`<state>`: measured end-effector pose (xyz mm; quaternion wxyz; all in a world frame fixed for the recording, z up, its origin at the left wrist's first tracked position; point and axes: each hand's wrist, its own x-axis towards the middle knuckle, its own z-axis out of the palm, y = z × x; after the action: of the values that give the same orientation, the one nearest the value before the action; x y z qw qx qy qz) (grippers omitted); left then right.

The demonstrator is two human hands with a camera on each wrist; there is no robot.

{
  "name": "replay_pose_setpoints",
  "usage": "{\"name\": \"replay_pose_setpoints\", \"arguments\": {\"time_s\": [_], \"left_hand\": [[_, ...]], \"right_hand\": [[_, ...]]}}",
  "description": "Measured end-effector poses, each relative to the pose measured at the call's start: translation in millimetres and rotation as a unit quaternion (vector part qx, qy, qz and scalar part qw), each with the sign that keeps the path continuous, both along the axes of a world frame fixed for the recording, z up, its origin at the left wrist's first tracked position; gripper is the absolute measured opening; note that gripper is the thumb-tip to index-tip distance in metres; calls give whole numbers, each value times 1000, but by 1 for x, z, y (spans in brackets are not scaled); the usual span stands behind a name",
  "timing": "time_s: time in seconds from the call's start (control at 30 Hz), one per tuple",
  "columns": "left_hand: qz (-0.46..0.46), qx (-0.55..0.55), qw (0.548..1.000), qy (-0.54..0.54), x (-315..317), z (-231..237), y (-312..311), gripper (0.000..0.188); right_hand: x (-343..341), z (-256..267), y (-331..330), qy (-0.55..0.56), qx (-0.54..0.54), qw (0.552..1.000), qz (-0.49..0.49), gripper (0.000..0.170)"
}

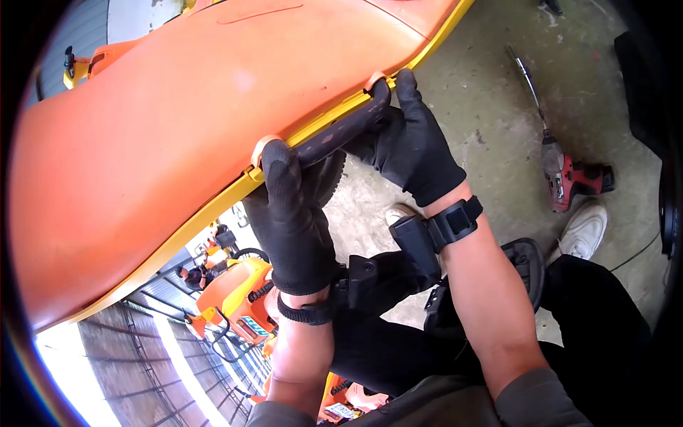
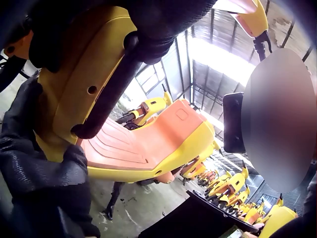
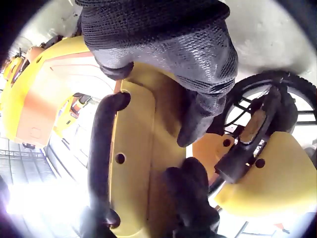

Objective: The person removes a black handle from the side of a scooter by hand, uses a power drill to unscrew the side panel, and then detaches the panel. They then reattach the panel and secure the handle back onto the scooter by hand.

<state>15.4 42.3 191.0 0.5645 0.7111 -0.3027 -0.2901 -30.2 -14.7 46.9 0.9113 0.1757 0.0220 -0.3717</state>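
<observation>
A scooter's orange body point(image 1: 178, 114) with a yellow panel point(image 3: 136, 124) fills the upper left of the head view. Along the panel runs a black curved bar point(image 3: 100, 148), its two ends set into the yellow plastic. At the bar's nearer end my gloved left hand point(image 1: 292, 220) grips the panel edge, thumb up by an orange lug. Around the far end my right hand point(image 1: 420, 149), in a matching black glove, holds the same panel. Fingers of both hands wrap over the panel's side in the right wrist view. One round hole shows mid-panel.
A red and black cordless drill point(image 1: 565, 174) with a long shaft lies on the concrete floor at the right, near a white shoe point(image 1: 585, 228). The scooter's wheel point(image 3: 252, 79) stands close beside the panel. More yellow and orange scooters point(image 2: 230, 186) fill the shed behind.
</observation>
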Motion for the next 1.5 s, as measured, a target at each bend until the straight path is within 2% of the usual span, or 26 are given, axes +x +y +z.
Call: {"name": "replay_pose_setpoints", "arguments": {"time_s": [0.1,0.17,0.3,0.37,0.43,0.47,0.53,0.57,0.6,0.63,0.7,0.87,0.97,1.2,1.27,1.3,1.37,1.5], "left_hand": [[3,-1,1000,10,0,-2,-1,39],[8,4,1000,14,-1,-2,-4,38],[20,7,1000,11,-2,-3,-4,37],[11,9,1000,23,-3,-2,-3,35],[29,53,996,-60,-3,-1,-2,29],[30,53,996,-62,-2,-2,0,29],[-45,125,957,-258,1,-4,2,28],[-45,124,957,-259,1,-4,2,28],[-36,69,987,-139,1,-3,2,31],[-26,12,999,-17,1,-1,3,37],[-24,17,999,-33,4,-1,3,36],[-18,48,996,-80,10,-5,5,33],[2,49,993,-103,11,-8,2,30],[5,43,994,-99,9,-7,2,31],[9,49,994,-97,8,-6,1,31],[8,50,994,-99,8,-6,1,31],[8,53,994,-100,8,-6,2,31],[-4,41,995,-93,9,-7,1,30]], "right_hand": [[-5,-2,-1,-40,-14,999,3,66],[-4,-4,-2,-9,-55,998,-9,41],[-1,-5,-3,-28,-34,999,5,38],[-1,-3,-3,-15,-10,1000,1,49],[-2,0,-4,-16,-2,1000,9,50],[-1,1,-4,-16,4,1000,17,52],[-1,4,-4,-9,0,1000,18,54],[-1,4,-4,0,-4,1000,18,57],[-1,2,-4,-1,-5,1000,19,57],[0,-1,-3,14,-33,999,32,59],[0,0,-4,25,-65,997,45,62],[0,3,-3,60,-34,996,61,69],[-1,1,-2,76,-64,994,35,70],[-8,0,-5,72,-90,992,51,64],[-10,-10,-6,-46,-93,993,63,68],[-11,-5,-7,-47,-94,992,63,68],[-14,8,-6,50,-119,991,29,74],[-17,19,-11,72,-129,989,27,75]]}}
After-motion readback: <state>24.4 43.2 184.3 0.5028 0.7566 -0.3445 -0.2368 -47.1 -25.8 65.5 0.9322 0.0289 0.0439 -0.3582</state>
